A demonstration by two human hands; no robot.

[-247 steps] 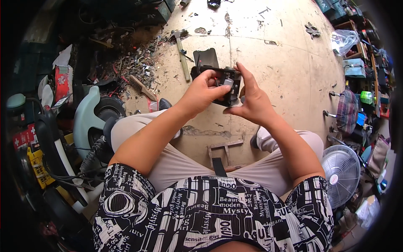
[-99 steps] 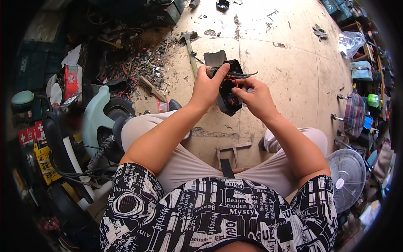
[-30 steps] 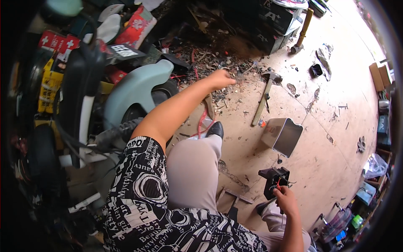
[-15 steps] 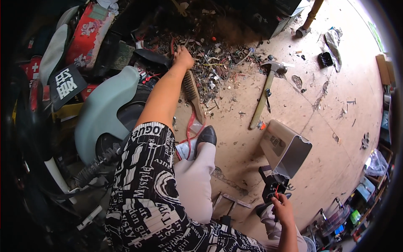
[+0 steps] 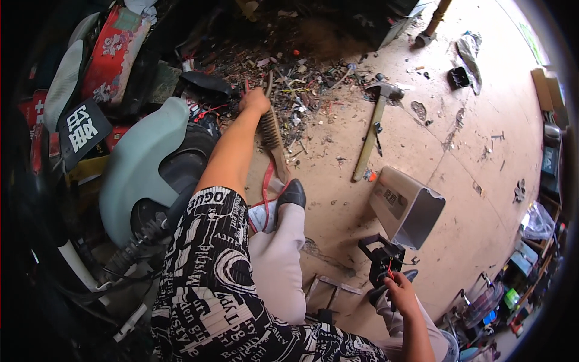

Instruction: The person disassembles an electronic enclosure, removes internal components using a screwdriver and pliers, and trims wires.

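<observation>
At lower right of centre, your right hand (image 5: 400,292) is gripping the black housing (image 5: 382,255); at upper left, your left hand (image 5: 254,101) is hovering beside the brush (image 5: 272,136), its grip unclear.

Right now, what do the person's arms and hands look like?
The left arm has a short black sleeve with white shapes and lettering; below it, the arm is bare. The right arm is bare as far as it shows. No gloves on the left hand or right hand.
</observation>
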